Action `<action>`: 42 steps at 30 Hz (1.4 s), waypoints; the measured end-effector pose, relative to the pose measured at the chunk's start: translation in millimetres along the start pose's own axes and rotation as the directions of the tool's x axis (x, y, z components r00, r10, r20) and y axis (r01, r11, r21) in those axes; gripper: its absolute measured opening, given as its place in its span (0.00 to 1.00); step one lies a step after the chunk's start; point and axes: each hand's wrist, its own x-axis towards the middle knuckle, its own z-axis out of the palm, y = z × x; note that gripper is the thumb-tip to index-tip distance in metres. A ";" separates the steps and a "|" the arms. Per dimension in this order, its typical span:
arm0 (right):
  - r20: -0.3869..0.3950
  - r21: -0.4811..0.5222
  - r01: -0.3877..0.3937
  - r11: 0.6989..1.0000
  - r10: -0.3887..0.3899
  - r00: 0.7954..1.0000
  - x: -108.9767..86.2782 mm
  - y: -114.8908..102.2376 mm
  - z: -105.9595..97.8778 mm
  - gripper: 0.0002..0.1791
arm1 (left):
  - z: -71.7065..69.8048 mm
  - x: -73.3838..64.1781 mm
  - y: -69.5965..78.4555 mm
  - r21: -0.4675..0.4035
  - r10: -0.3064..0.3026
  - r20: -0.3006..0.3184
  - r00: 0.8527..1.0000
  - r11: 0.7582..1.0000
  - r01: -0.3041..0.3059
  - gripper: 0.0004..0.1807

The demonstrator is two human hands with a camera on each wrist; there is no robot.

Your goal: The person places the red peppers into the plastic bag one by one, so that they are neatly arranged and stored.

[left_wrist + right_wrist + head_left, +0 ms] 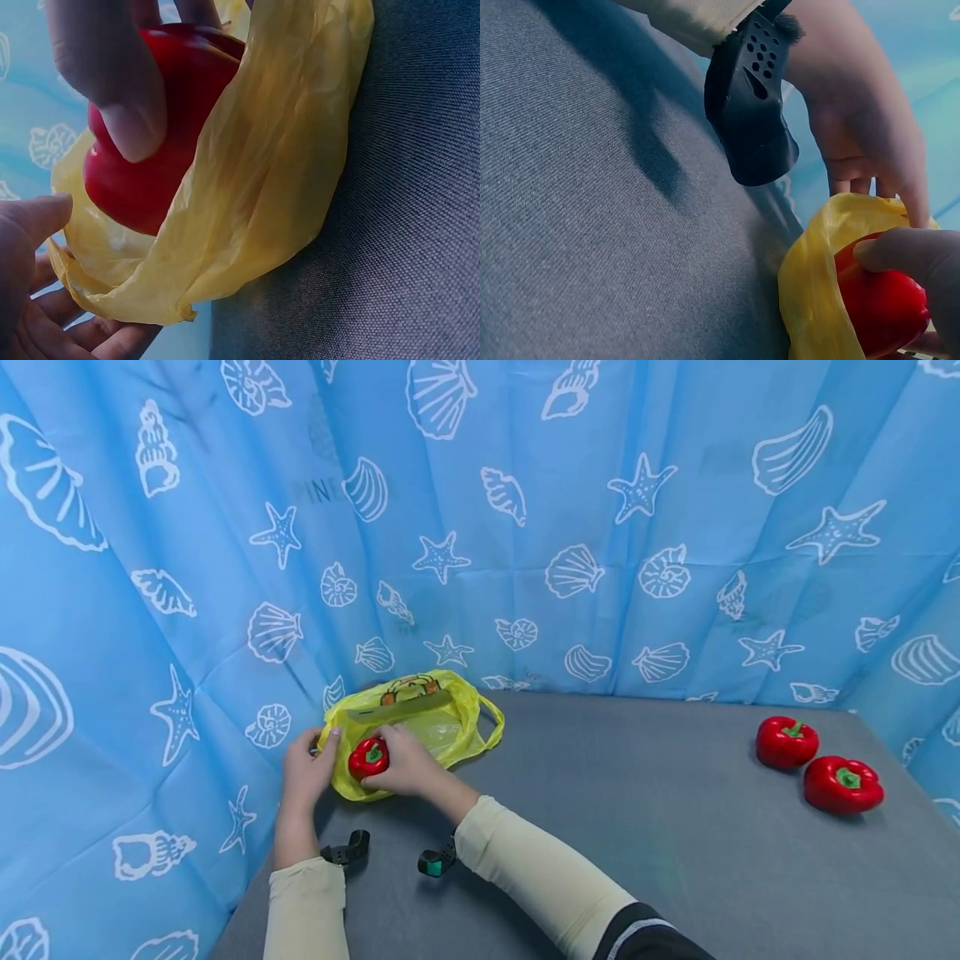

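From my head view, the yellow bag (467, 714) lies with its mouth open, near the blue curtain (525, 535). My left hand (307, 772) pinches the bag's left edge, I think so the floppy mouth won't fall shut. My right hand (407, 760) holds a red pepper (367, 760) in the bag's mouth, green stem toward me. Two more red peppers, a back one (787, 743) and a front one (843, 785), sit far to the right of the bag on the gray worktop (600, 777). The bag has a cartoon picture (412, 689) but no words I can read. Up behind the bag, faint letters on the curtain seem to say "IN", maybe part of a longer word.

From my left wrist, my thumb is at the bag's rim and my fingers are under its outside. The pepper is partly hidden behind the bag's thin side. I see no writing here.

From my right wrist, my thumb presses on the pepper in the bag's mouth, likely to keep the smooth, round thing from slipping. No label shows.
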 end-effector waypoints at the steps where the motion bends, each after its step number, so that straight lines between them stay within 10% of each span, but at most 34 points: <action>1: 0.003 -0.001 -0.003 1.000 0.003 1.000 0.0 -0.5 0.6 0.38 | -0.1 0.0 0.0 -0.001 -0.002 0.002 1.000 1.000 0.002 0.36; 24: 0.039 -0.071 0.037 0.997 -0.034 0.999 -10.6 3.7 -11.3 0.40 | 0.1 -3.0 -0.7 -0.022 -0.004 0.009 1.000 1.000 0.005 0.33; 42: -0.191 -0.076 0.079 0.994 -0.092 0.977 -92.3 60.7 -107.4 0.33 | -1.5 -1.0 1.9 -0.019 -0.021 0.034 0.999 1.000 0.021 0.34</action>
